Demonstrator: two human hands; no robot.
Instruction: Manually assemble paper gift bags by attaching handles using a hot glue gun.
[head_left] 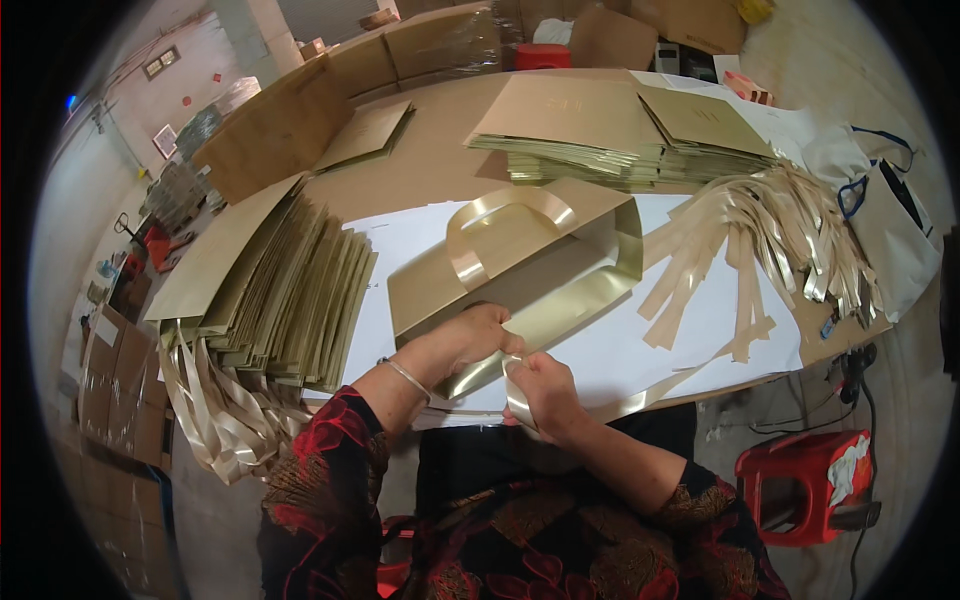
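A gold paper bag (pixel 424 277) lies on its side in front of me, its open mouth facing right and toward me. A shiny ribbon handle (pixel 466 248) loops over its upper panel. My left hand (pixel 468 338) is closed at the near edge of the mouth, its fingertips partly hidden. Just right of it, my right hand (pixel 547 392) pinches a gold ribbon (pixel 517 392) close against that edge. The ribbon's tail trails off to the right along the table's front edge. Both hands nearly touch.
Left stands a row of gold bags (pixel 290 290) with ribbon handles hanging down. Flat gold bags (pixel 560 120) are stacked at the back. Loose ribbons (pixel 770 230) lie in a heap at right, beside a white bag (pixel 895 240). A red stool (pixel 805 485) stands below.
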